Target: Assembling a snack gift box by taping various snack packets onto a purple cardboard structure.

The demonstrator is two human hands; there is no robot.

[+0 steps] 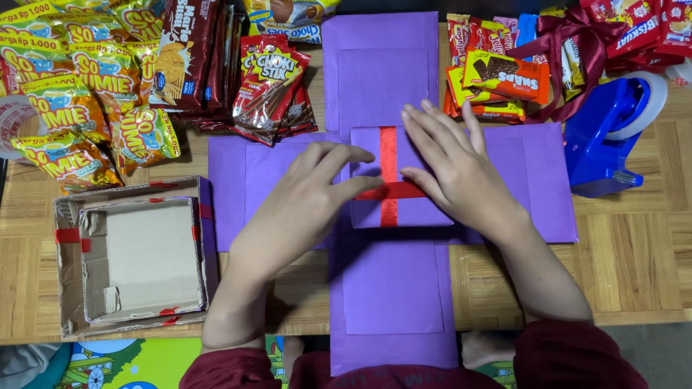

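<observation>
Hands [303, 194] [454, 173] press purple lid [404, 205]; cardboard box [137, 317] empty.

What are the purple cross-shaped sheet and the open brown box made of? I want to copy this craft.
The purple cross-shaped sheet looks like matte paper or thin card, lying flat with crisp folds. The open brown box seems corrugated cardboard: raw fluted edges, dull surface, red tape at corners.

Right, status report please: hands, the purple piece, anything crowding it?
Left hand and right hand flat, open, pressing purple panel with red ribbon cross. Snack packets, blue tape dispenser nearby, clear of it.
</observation>
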